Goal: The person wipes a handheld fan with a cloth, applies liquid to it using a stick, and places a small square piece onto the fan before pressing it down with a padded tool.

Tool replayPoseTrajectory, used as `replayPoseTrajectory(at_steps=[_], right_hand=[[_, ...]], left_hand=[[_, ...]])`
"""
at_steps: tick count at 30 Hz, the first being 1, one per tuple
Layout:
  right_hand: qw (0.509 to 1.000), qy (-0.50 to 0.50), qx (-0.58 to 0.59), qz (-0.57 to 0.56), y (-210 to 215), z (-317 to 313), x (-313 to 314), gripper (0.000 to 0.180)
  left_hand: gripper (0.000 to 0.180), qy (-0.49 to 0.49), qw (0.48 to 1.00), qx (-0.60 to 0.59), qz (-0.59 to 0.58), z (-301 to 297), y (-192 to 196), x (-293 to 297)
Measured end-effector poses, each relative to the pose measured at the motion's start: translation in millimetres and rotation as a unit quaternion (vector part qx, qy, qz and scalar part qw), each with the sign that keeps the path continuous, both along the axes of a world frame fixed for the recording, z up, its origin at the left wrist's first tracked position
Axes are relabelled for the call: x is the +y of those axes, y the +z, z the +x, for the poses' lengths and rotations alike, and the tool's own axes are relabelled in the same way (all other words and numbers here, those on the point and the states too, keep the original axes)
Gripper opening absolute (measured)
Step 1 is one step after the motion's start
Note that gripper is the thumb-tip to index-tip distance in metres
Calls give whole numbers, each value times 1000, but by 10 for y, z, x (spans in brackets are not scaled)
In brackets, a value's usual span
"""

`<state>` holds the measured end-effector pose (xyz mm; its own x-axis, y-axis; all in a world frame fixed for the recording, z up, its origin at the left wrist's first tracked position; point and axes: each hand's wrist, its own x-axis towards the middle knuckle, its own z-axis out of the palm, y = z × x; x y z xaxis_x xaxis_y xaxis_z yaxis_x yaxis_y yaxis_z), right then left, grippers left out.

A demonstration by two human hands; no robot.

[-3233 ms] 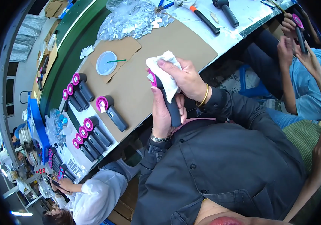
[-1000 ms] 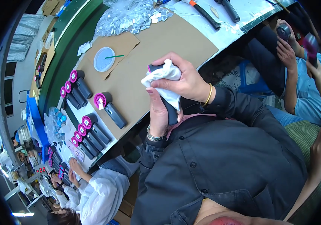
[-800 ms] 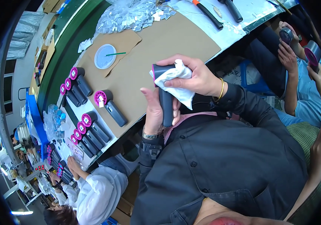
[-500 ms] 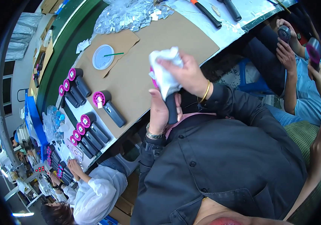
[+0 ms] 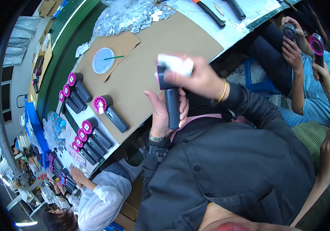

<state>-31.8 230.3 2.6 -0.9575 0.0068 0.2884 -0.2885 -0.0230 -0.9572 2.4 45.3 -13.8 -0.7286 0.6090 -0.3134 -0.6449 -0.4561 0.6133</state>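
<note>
Head view: a dark grey handheld dryer with a magenta head (image 5: 168, 96) is gripped around its handle by the left hand (image 5: 161, 111). A crumpled white cloth (image 5: 175, 64) is pinched by the right hand (image 5: 195, 79) against that head. Clear plastic packets (image 5: 126, 15) are heaped at the brown cardboard-covered surface's (image 5: 172, 38) far edge.

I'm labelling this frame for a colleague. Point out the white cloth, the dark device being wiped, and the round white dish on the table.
white cloth (image 5: 175, 64), head view, middle of the bunched fabric.
dark device (image 5: 172, 107), head view, middle of its grey handle.
round white dish (image 5: 103, 61), head view, centre of the dish.
</note>
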Motion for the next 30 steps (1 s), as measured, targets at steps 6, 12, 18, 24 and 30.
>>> replayPoseTrajectory(at_steps=[6, 12, 18, 24, 30], right_hand=[[962, -11, 190, 194, -71, 174, -161, 54], [987, 47, 56, 140, 7, 153, -157, 47], [972, 157, -129, -117, -37, 81, -164, 39], [926, 172, -234, -241, 11, 51, -219, 43], [956, 175, -223, -71, 10, 285, -344, 46]], left_hand=[[106, -14, 986, 125, -112, 47, 2, -32], [105, -24, 981, 150, -120, 91, -67, -51], [102, -36, 977, 173, -120, 78, -93, -87], [104, 9, 986, 150, -69, 62, -173, -33], [111, 123, 979, 105, -126, -14, -26, -11]])
